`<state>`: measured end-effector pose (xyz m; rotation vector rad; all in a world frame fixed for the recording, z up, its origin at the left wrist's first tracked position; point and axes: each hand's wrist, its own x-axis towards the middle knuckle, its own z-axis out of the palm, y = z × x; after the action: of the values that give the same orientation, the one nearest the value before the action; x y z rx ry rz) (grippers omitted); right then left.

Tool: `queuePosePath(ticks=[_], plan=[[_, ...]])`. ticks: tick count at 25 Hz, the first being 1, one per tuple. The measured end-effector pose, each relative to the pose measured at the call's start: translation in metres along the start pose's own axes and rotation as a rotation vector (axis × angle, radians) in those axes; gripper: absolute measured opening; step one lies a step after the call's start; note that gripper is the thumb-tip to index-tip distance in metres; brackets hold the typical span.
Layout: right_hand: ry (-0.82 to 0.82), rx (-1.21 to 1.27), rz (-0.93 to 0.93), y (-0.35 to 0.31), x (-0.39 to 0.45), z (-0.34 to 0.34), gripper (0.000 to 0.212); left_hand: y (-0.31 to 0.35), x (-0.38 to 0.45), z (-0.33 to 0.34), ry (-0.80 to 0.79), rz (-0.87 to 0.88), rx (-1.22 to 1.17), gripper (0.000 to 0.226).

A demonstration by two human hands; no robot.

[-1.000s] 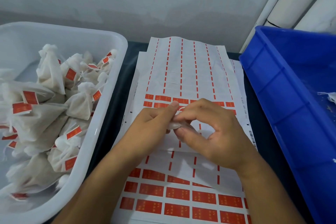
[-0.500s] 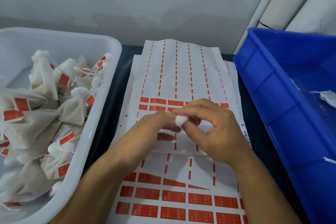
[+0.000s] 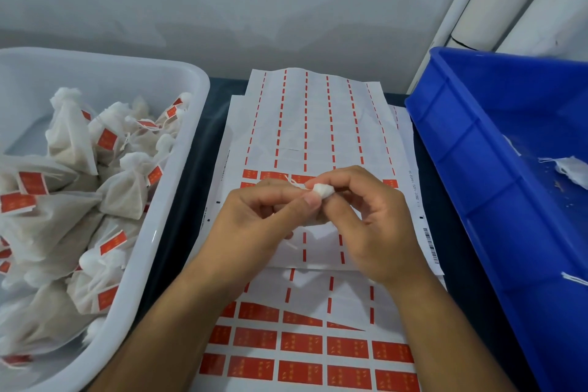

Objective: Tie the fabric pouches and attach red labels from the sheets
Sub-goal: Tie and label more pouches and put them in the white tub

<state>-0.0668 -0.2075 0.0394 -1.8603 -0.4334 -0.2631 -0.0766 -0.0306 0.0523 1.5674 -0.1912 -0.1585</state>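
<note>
firstly, on the left stands a white tub (image 3: 178, 169), and it holds many tied fabric pouches (image 3: 127, 188), each with a pale filling and a small red label on its string. on the right stands a blue crate (image 3: 471, 149); inside it lies a loose white fabric piece (image 3: 572, 169) with thin strings, near the right edge of the view. between the two containers, on the dark table (image 3: 458, 264), lie the label sheets (image 3: 318, 124), stacked one over another. the far sheet has mostly only narrow red strips left, and the near sheet has full rows of red labels (image 3: 300, 344).

above the sheets both hands meet. the left hand (image 3: 254, 223) pinches with thumb and forefinger the gathered white top of one small pouch (image 3: 323, 190), with a thin string showing beside it. the right hand (image 3: 375, 223) has its fingers curled around the same pouch from the other side, and the body of the pouch is mostly hidden behind these fingers.
</note>
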Motion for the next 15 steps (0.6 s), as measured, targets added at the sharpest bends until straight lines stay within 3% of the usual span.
queuePosePath(ticks=[5, 15], plan=[[0.041, 0.166, 0.108, -0.009, 0.0, 0.004, 0.01, -0.004, 0.003, 0.001, 0.066, 0.048, 0.053, 0.022], [0.043, 0.108, 0.282, -0.004, 0.002, 0.004, 0.019, -0.008, 0.004, 0.012, 0.316, 0.007, 0.124, 0.025]])
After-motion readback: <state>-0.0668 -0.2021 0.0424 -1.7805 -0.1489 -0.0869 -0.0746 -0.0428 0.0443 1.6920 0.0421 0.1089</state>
